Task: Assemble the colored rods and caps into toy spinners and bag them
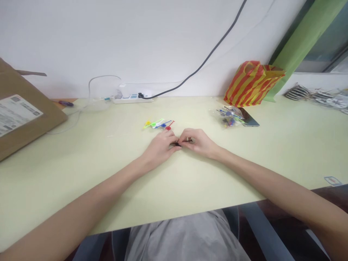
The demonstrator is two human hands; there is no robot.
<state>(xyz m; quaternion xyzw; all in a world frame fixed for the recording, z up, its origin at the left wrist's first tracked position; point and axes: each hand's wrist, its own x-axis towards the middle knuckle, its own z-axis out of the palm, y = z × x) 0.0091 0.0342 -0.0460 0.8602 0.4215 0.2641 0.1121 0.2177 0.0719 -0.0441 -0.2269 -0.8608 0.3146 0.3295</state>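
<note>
My left hand (162, 148) and my right hand (198, 142) meet just above the pale yellow table (174, 188). Between their fingertips is a small black plastic piece (177, 144) with a thin stem, pinched from both sides. Fingers cover much of it, so its exact kind is unclear. Just beyond my left hand lies a row of small coloured plastic pieces (163, 125), yellow, green, blue and red, with thin sticks and round parts.
At the right lies a clear bag of similar pieces (230, 115) against a phone (248, 117). Behind it stands a red-and-yellow striped bag (251, 85). A power strip (132, 98) with a black cable sits by the wall. A cardboard box (24, 119) occupies the left.
</note>
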